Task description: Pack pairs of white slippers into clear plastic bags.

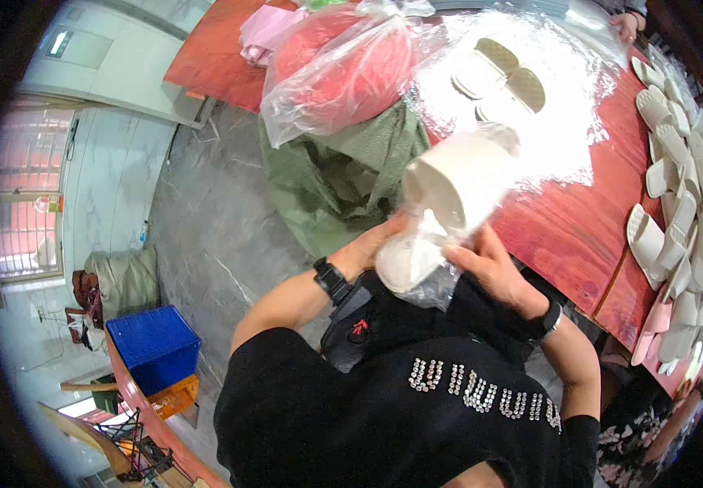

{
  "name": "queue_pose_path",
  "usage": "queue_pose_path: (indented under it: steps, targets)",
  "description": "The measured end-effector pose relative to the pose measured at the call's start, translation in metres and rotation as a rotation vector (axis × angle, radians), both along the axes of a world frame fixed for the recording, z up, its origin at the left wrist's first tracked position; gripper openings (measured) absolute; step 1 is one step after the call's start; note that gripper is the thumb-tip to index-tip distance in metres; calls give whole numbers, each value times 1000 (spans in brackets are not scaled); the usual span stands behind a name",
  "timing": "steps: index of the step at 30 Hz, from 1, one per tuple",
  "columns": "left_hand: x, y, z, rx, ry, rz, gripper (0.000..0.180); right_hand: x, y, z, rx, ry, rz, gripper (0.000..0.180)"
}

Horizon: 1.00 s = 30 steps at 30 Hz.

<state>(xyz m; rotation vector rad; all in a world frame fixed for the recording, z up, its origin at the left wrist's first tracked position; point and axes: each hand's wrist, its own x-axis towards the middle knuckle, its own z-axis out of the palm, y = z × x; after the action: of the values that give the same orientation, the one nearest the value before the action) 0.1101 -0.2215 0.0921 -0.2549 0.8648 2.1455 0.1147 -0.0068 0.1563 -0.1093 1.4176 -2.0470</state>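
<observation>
A pair of cream slide slippers [482, 175] in a clear plastic bag [429, 244] is held in front of me, just off the near table edge. My left hand [376, 242] grips the slippers from the left; its fingertips are hidden behind them. On the other side, my right hand [488, 264] pinches the bag's gathered plastic between thumb and fingers. Beyond my hands, another pair of cream slippers [494, 73] lies on a shiny pile of clear plastic bags [563, 114] on the red table [559, 232].
An open green woven sack [303, 179] stands left of my hands, below a clear bag of red things [343, 65]. Many loose slippers [669, 187] cover the table's right side. Another person's hand [626, 26] is at the far right. A blue crate [156, 346] sits at lower left.
</observation>
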Motion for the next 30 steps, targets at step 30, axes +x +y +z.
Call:
queue_pose_path:
  steps: [30]
  targets:
    - [68,-196,-195,370,-621,614,51,-80,-152,-170,1474,1897,315,21]
